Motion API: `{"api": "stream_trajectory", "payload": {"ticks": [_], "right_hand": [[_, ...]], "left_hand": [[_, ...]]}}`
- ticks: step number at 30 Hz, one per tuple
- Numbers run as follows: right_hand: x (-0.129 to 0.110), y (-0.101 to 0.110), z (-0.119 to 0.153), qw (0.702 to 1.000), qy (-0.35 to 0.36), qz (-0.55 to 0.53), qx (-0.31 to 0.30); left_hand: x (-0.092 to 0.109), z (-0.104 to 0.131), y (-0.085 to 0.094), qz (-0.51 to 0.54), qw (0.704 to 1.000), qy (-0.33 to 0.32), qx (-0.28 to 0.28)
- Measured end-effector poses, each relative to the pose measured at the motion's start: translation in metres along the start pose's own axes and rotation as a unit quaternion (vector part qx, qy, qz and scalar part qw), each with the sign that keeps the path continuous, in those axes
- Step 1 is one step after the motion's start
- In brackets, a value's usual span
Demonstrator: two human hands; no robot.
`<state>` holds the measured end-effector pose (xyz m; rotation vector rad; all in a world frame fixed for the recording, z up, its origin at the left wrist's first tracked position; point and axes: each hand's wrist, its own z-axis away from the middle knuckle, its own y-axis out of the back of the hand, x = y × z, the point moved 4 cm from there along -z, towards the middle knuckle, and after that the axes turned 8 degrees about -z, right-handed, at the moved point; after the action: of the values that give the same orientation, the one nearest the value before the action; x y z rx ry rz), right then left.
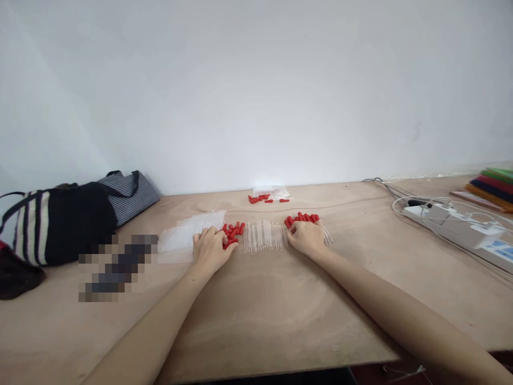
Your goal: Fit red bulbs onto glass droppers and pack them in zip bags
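On the wooden table, my left hand (210, 248) rests with bent fingers between overlapping clear plastic sheets (176, 243) and a small heap of red bulb-shaped pieces (233, 231). Its thumb and index finger are beside the red pieces; whether they grip one cannot be seen. A row of thin clear tubes (262, 236) lies between my hands. My right hand (306, 236) is closed over the near ends of a row of tubes with red bulbs (303, 217) on their far ends. What its fingertips hold is hidden.
More red pieces (258, 198) and a clear bag (270, 191) lie near the wall. Striped and black bags (80, 219) stand at the left, beside a pixelated dark object (120, 267). White power strips (460, 227) with cables and coloured packets (491, 187) are at the right.
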<state>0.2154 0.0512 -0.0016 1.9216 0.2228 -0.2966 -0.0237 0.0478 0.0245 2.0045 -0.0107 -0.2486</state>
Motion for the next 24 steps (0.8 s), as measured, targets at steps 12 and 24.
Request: {"api": "stream_trajectory", "payload": {"ticks": [12,24], "right_hand": [[-0.026,-0.014,-0.029,0.991,-0.028,0.053,-0.123],[-0.012,0.017,0.019,0.994,0.107,0.015,-0.008]], "left_hand": [[0.002,0.0,0.0,0.014,0.999,-0.019,-0.025],[0.024,0.011,0.005,0.258,0.963,-0.067,-0.043]]}}
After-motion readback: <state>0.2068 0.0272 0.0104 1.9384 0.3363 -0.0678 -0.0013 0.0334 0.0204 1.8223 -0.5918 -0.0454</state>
